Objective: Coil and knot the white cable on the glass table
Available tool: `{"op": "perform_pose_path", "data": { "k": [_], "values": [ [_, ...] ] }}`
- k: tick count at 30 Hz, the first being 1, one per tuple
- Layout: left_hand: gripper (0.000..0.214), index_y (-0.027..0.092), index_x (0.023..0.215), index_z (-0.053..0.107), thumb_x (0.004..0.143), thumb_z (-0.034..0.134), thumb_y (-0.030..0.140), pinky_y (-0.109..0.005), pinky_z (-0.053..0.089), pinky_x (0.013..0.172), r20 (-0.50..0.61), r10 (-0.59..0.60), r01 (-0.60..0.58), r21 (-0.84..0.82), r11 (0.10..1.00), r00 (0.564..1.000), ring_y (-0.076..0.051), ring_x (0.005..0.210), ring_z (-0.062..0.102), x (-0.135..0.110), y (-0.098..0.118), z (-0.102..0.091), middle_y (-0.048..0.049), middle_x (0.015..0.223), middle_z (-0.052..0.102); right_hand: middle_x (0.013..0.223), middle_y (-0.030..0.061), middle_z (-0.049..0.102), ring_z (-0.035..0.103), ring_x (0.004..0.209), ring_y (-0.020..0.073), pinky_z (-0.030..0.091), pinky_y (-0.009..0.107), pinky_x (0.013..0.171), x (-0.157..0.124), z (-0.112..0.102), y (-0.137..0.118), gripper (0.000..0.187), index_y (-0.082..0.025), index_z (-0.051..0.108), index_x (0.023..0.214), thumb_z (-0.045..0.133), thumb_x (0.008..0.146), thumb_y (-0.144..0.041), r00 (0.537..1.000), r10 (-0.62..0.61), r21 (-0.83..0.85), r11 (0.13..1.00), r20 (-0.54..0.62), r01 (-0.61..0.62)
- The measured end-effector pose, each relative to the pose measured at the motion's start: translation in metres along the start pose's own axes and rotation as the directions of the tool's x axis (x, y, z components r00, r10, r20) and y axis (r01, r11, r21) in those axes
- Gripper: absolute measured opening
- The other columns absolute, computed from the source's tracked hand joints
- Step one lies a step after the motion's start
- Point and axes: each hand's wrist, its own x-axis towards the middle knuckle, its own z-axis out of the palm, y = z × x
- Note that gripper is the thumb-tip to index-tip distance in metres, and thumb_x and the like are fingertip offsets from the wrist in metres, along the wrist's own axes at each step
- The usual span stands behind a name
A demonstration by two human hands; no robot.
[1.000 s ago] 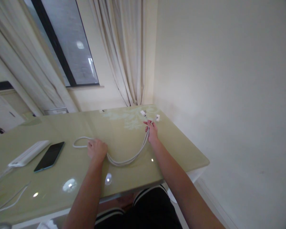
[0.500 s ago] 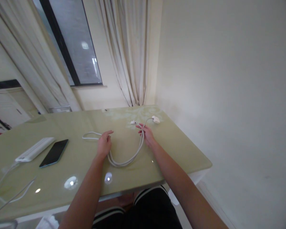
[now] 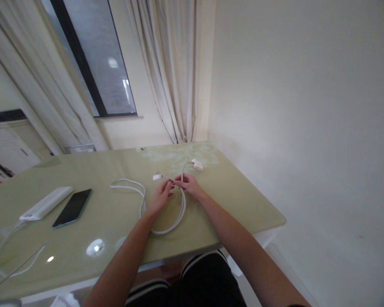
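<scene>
A white cable (image 3: 176, 222) lies in loose loops on the table, with one bend stretching out to the left of my hands. My right hand (image 3: 190, 186) grips the cable where its strands run together. Close against it, my left hand (image 3: 161, 196) pinches the cable at the fingertips. Beyond the left fingers, a small white connector (image 3: 157, 177) sticks out at one end. A bulkier white plug (image 3: 197, 164) sits past the right hand at the cable's other end. The exact grip between the fingertips is partly hidden.
A dark phone (image 3: 72, 207) and a white power strip (image 3: 46, 204) lie on the left of the greenish table (image 3: 237, 204). Another thin cable (image 3: 25, 264) is at the near left. A wall (image 3: 307, 128) runs along the right, and curtains (image 3: 169, 68) hang behind.
My left hand has moved right, from beside the loop to the fingers of my right hand, and now pinches the cable. My right hand has shifted left, bringing the connector and plug along.
</scene>
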Motion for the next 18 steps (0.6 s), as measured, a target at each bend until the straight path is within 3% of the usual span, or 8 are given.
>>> {"op": "perform_pose_path", "data": {
  "k": [4,7,9,13,18],
  "values": [
    [0.055,0.016,0.099,0.070,0.074,0.076,0.065,-0.036,0.057,0.082,-0.009,-0.042,0.041,-0.093,0.995,0.999,-0.028,0.108,0.069,0.004,-0.006,-0.009,-0.0138,0.110,0.073,0.073,-0.0012,0.069,0.058,0.063,0.0098,0.044,0.021,0.061,-0.001,0.003,0.003,0.034,-0.018,0.073,0.088,0.086,0.069,-0.042,0.991,-0.031,-0.057,0.998,0.128,0.039],
    [0.045,0.016,0.088,0.062,0.073,0.081,0.054,-0.039,0.057,0.087,-0.080,-0.074,0.059,-0.180,0.982,0.994,-0.024,0.097,0.071,0.009,-0.014,-0.009,-0.0100,0.094,0.072,0.077,0.0005,0.071,0.061,0.067,0.0121,0.047,0.022,0.062,-0.002,0.007,0.005,0.035,-0.018,0.074,0.091,0.085,0.071,-0.045,0.965,0.023,-0.083,0.997,0.260,-0.001],
    [0.037,0.018,0.087,0.054,0.080,0.076,0.048,-0.041,0.057,0.088,-0.119,-0.087,0.058,-0.230,0.971,0.989,-0.022,0.092,0.073,0.010,-0.017,-0.008,-0.0073,0.088,0.072,0.079,0.0011,0.071,0.062,0.069,0.0130,0.047,0.022,0.062,-0.003,0.011,0.005,0.032,-0.018,0.075,0.092,0.082,0.074,-0.044,0.957,0.020,-0.101,0.995,0.290,0.010],
    [0.029,0.023,0.094,0.043,0.091,0.063,0.043,-0.042,0.059,0.082,-0.184,-0.091,0.032,-0.303,0.952,0.979,-0.020,0.085,0.074,0.006,-0.013,-0.011,-0.0033,0.086,0.072,0.081,0.0009,0.072,0.060,0.067,0.0112,0.044,0.020,0.060,-0.003,0.017,0.006,0.022,-0.019,0.076,0.095,0.074,0.082,-0.036,0.978,-0.059,-0.103,0.991,0.199,0.081],
    [0.037,0.026,0.103,0.044,0.089,0.064,0.054,-0.035,0.058,0.071,-0.204,-0.063,-0.005,-0.314,0.949,0.977,-0.016,0.069,0.071,0.001,-0.004,-0.016,0.0073,0.070,0.061,0.081,-0.0001,0.071,0.054,0.057,0.0088,0.039,0.020,0.051,0.005,0.010,0.008,0.027,-0.021,0.073,0.105,0.068,0.082,-0.032,0.995,-0.066,-0.027,0.998,-0.078,0.065]
  ]
}}
